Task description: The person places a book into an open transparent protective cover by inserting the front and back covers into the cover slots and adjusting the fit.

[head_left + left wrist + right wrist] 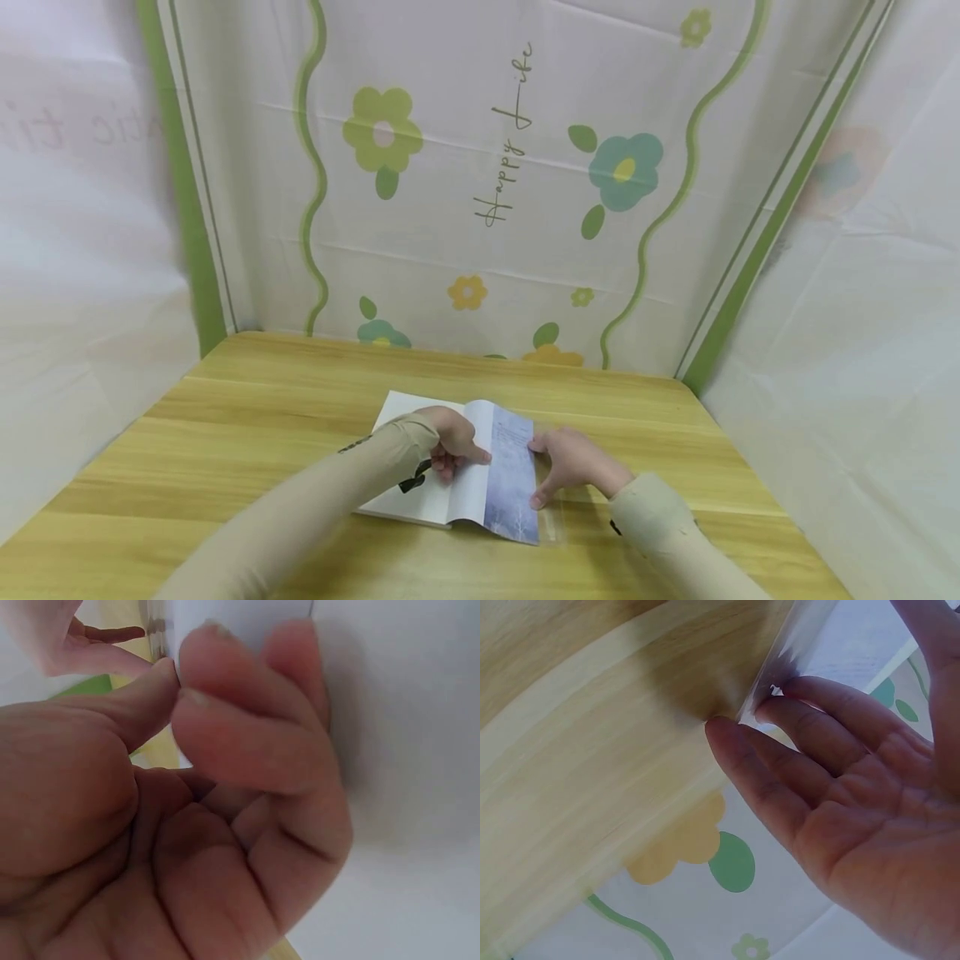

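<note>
A thin paperback book lies open near the middle of the wooden surface; it looks light and floppy, and is best held at its page edges. The left hand pinches a white page between thumb and curled fingers. The right hand, fingers nearly straight, touches the clear plastic cover, which looks slippery.

The left hand fills the view, its curled fingers lying against a white page, thumb tip touching the page's edge beside the forefinger, another hand blurred beyond the thumb.
</note>
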### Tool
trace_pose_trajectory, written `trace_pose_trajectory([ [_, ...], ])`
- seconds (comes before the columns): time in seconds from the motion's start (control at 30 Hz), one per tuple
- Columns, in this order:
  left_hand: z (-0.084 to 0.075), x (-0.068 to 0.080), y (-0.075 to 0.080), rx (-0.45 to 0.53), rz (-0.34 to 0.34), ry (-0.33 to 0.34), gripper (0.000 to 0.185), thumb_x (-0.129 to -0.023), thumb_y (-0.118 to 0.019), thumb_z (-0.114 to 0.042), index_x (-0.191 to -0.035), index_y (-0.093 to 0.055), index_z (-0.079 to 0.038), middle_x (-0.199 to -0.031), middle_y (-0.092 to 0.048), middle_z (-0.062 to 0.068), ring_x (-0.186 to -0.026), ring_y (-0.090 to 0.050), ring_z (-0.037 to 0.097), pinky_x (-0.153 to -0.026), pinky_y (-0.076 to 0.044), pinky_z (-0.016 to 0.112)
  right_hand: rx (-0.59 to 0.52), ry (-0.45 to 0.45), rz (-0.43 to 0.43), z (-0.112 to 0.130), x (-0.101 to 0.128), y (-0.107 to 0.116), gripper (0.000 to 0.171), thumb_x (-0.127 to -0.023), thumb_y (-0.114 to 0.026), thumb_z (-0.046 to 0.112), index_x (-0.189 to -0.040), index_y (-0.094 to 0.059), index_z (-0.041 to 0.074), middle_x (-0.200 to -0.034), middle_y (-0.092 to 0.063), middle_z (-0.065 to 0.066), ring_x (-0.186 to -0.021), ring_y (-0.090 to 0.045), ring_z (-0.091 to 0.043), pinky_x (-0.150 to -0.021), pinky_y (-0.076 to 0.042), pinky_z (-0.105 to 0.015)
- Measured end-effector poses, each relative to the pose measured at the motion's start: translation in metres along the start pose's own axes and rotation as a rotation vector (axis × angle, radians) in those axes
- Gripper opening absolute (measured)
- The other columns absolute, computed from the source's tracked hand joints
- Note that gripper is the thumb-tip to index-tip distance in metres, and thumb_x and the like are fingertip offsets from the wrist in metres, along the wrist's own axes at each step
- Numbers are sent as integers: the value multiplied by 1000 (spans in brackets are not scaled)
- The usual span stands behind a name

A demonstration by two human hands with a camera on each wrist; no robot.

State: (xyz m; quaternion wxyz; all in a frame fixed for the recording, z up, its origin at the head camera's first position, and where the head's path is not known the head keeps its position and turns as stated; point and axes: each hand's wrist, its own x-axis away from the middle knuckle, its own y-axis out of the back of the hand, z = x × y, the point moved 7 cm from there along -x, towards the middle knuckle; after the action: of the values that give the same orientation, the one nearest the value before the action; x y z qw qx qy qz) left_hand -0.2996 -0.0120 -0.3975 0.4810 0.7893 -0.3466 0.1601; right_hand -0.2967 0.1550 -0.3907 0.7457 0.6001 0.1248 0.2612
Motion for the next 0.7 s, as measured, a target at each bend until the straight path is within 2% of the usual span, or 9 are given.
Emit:
trace_pose_trajectory([
  [0.2,-1,-5,1,-93,-59,32,52,-97,-60,-44,-63,-52,-5,-53,-59,6,-41,-48,10,-38,-35,20,11,14,-9,0,-2,-2,88,-53,-96,41,-121,-65,-7,-123,-64,-20,-116,-57,-37,-100,-45,-48],
  [0.43,-2,-7,1,-103,-50,32,53,-97,-60,-44,-64,-53,-4,-53,-59,6,-41,-46,10,-38,-34,20,27,2,-3,0,-3,-1,88,-52,-96,42,-120,-66,-6,-121,-65,-18,-113,-58,-35,-99,-46,-47],
  [0.5,0,-8,-1,-22,-22,14,51,-98,-59,-42,-65,-52,-3,-54,-59,8,-42,-47,11,-39,-35,21,28,-4,2,0,-3,-1,88,-53,-95,42,-121,-65,-6,-122,-65,-18,-113,-58,-34,-99,-46,-47],
  [0.67,13,-10,-4,276,68,-12,46,-102,-56,-33,-69,-50,-1,-58,-57,13,-46,-53,14,-42,-44,21,22,15,-1,2,1,-1,90,-55,-95,41,-123,-63,-7,-122,-64,-18,-109,-59,-31,-97,-47,-46],
  [0.7,16,-11,-4,310,74,-15,45,-102,-56,-32,-69,-50,-1,-59,-57,13,-47,-55,15,-43,-45,21,12,21,-1,3,1,-1,90,-56,-95,40,-124,-62,-8,-119,-64,-18,-106,-59,-31,-95,-48,-46],
])
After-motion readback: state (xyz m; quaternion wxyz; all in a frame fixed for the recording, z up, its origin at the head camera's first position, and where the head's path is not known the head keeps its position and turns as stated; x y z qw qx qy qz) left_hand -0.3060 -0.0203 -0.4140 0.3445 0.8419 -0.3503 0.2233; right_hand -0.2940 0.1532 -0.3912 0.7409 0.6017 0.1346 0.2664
